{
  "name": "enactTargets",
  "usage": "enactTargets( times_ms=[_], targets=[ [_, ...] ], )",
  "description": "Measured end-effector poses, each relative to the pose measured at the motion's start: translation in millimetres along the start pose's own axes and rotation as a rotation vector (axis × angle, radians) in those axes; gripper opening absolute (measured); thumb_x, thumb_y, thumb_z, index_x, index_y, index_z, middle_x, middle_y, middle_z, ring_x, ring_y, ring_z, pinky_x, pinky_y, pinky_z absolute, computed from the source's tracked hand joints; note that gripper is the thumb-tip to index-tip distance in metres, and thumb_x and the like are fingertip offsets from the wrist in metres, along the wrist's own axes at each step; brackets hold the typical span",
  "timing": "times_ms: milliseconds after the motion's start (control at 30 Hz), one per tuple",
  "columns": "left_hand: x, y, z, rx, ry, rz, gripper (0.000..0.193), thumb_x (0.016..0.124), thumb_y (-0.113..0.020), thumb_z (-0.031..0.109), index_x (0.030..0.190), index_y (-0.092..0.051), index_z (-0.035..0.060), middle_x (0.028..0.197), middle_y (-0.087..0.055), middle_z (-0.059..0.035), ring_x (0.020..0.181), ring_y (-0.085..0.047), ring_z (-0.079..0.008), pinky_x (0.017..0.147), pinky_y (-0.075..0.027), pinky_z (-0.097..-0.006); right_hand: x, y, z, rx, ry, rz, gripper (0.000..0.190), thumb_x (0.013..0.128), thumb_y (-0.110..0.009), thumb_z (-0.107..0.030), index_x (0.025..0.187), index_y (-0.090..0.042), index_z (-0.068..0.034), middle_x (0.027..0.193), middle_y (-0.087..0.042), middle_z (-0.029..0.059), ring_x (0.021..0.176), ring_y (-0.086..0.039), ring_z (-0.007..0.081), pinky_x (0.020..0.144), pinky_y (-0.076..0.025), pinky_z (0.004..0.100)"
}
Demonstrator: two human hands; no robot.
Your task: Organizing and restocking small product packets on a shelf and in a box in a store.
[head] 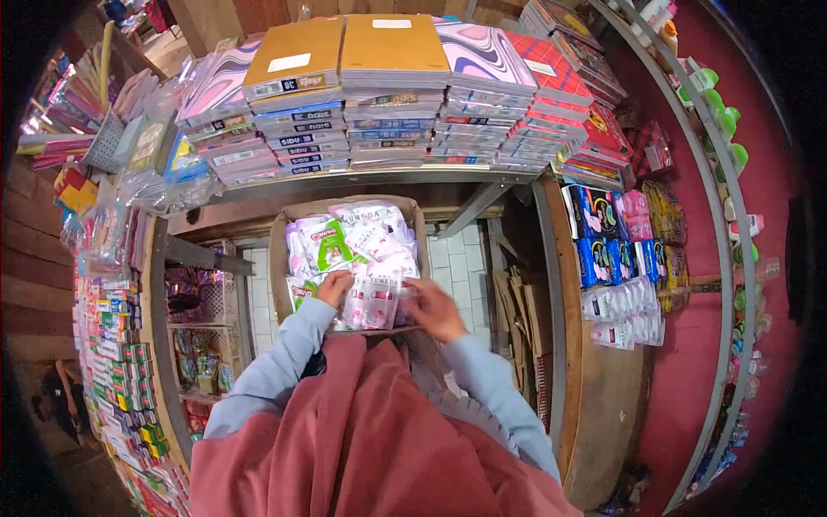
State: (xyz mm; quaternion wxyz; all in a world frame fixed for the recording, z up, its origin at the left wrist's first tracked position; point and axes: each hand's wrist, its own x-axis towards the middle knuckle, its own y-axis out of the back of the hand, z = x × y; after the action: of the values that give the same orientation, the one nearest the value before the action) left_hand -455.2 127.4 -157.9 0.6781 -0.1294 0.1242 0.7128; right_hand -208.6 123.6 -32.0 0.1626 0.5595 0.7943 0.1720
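Observation:
In front of me an open cardboard box is filled with soft plastic pouches. White-and-pink Yumeda pouches lie at its near side, between my hands. My left hand has its fingers curled at the left edge of these pouches, gripping that edge. At their right edge is my right hand, blurred, its fingertips bent towards the pouches; whether it grips one is unclear. Behind them rests a green-and-white Nuvo pouch, and another Nuvo pouch is partly hidden near the left wall of the box.
Stacked notebooks line the shelf beyond the box. Blue sanitary pad packs and more white pouches sit on the right-hand counter. Small boxed goods fill the left side. Flattened cardboard leans below, right of the box.

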Motion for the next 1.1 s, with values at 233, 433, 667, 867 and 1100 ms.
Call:
enactTargets(
  times_ms=[233,433,667,867,1100],
  targets=[
    [1,-8,-39,0.072,0.155,-0.018,0.053,0.075,-0.065,0.029,0.112,-0.043,-0.0011,0.095,-0.057,-0.0131,0.080,-0.055,-0.0160,0.067,-0.044,-0.0277,39,-75,52,-0.522,-0.280,-0.188,0.081,0.064,-0.069,-0.017,0.131,-0.025,-0.011,0.098,-0.048,0.0195,0.087,-0.053,0.0339,0.078,-0.044,0.0390],
    [-1,-8,-26,0.195,0.180,-0.255,0.047,0.073,-0.067,0.025,0.108,-0.050,0.0001,0.096,-0.059,-0.0118,0.086,-0.056,-0.0173,0.076,-0.045,-0.0293,27,-107,104,0.323,-0.376,-0.080,0.082,0.070,-0.069,-0.007,0.134,-0.018,-0.009,0.105,-0.045,0.0090,0.075,-0.054,0.0125,0.058,-0.047,0.0235],
    [7,11,-73,-0.214,0.052,-0.214,0.039,0.076,-0.064,0.020,0.107,-0.052,-0.0003,0.098,-0.059,-0.0102,0.087,-0.056,-0.0179,0.075,-0.045,-0.0299,29,-88,76,0.478,-0.255,-0.284,0.034,0.080,-0.059,-0.008,0.113,-0.053,-0.006,0.100,-0.058,0.0046,0.076,-0.055,0.0101,0.063,-0.046,0.0233],
    [-20,6,-33,0.239,-0.108,-0.382,0.034,0.073,-0.064,0.023,0.099,-0.055,0.0050,0.085,-0.059,-0.0104,0.077,-0.058,-0.0192,0.067,-0.046,-0.0331,65,-37,64,0.603,-0.398,-0.010,0.018,0.080,-0.058,-0.010,0.096,-0.059,-0.002,0.079,-0.062,0.0039,0.069,-0.055,0.0076,0.057,-0.044,0.0192],
    [-48,-19,-42,0.204,-0.769,-0.372,0.026,0.069,-0.060,0.013,0.094,-0.054,0.0086,0.089,-0.058,-0.0136,0.080,-0.057,-0.0326,0.066,-0.044,-0.0393,122,-99,35,-0.110,0.027,-0.283,0.028,0.076,-0.061,-0.013,0.102,-0.057,-0.006,0.093,-0.060,0.0075,0.084,-0.057,0.0174,0.073,-0.046,0.0281]
  ],
)
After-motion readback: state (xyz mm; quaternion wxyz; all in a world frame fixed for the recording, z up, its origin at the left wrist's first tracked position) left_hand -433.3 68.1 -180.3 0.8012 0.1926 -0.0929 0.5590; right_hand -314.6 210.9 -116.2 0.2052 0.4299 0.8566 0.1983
